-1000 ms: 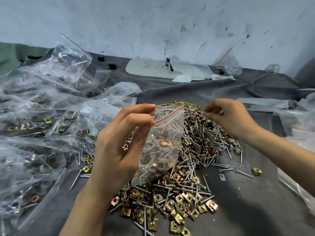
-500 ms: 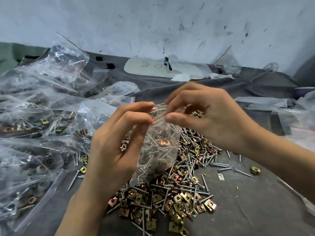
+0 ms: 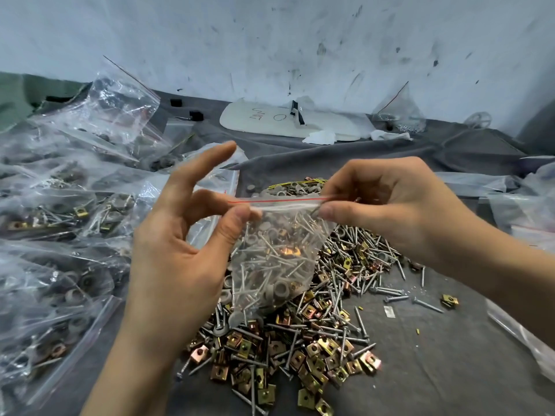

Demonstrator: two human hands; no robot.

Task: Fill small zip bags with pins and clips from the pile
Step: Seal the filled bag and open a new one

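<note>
Bag [image 3: 279, 265] (clear, red-striped top) bulges with pins [image 3: 267, 250] and washers [image 3: 281, 287].

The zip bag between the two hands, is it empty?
No, the zip bag holds many pins and grey round pieces, and the left hand and the right hand pinch its top corners.

Ahead of me, 12 o'clock: whitish wall [image 3: 270, 40], scuffed with dark smudges. Wrinkled grey cloth [image 3: 450, 370] covers my work surface. White oval board [image 3: 261, 121] at 12, by the wall. Green fabric [image 3: 18, 91] at 10.
</note>
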